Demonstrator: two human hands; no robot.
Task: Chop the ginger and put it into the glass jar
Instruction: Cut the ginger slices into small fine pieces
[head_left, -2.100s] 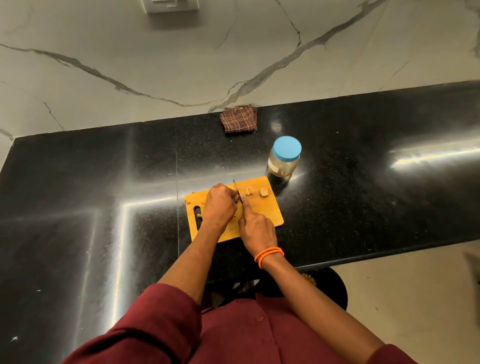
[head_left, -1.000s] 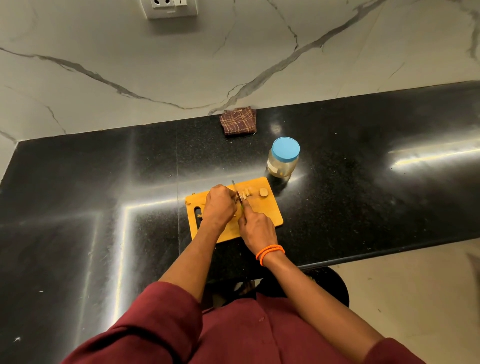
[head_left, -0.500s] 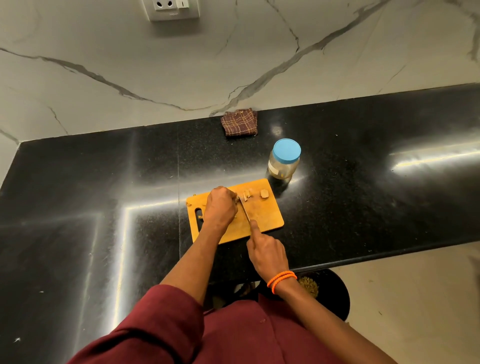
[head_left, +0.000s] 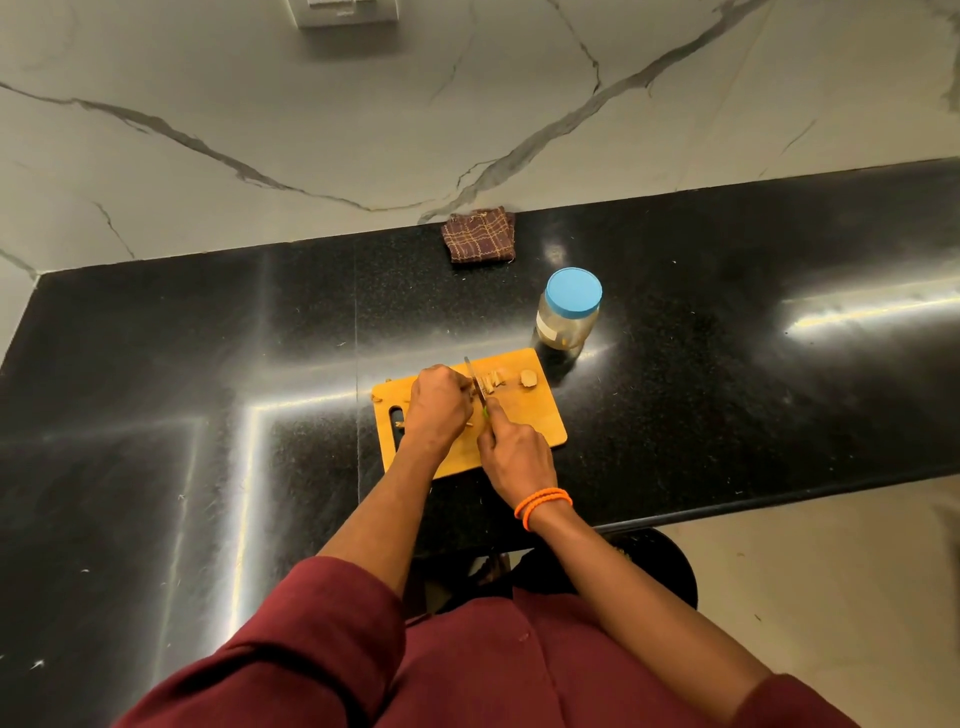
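Observation:
An orange cutting board (head_left: 540, 421) lies on the black counter. My left hand (head_left: 439, 405) is curled over a piece of ginger, which it mostly hides. My right hand (head_left: 517, 457) grips a small knife (head_left: 475, 379) whose blade stands against the left fingertips. Cut ginger pieces (head_left: 493, 380) lie just right of the blade, and one more chunk (head_left: 528, 378) sits near the board's far right corner. The glass jar (head_left: 569, 312), capped with a blue lid, stands upright beyond that corner.
A folded brown checked cloth (head_left: 480, 240) lies at the back against the marble wall. The counter's front edge (head_left: 727, 512) runs just behind my right wrist. A dark round stool (head_left: 665, 566) stands on the floor below it.
Half a second ago my right hand had drawn back toward the counter edge with the knife; now it is forward again, blade beside the left fingertips. The left hand stayed put.

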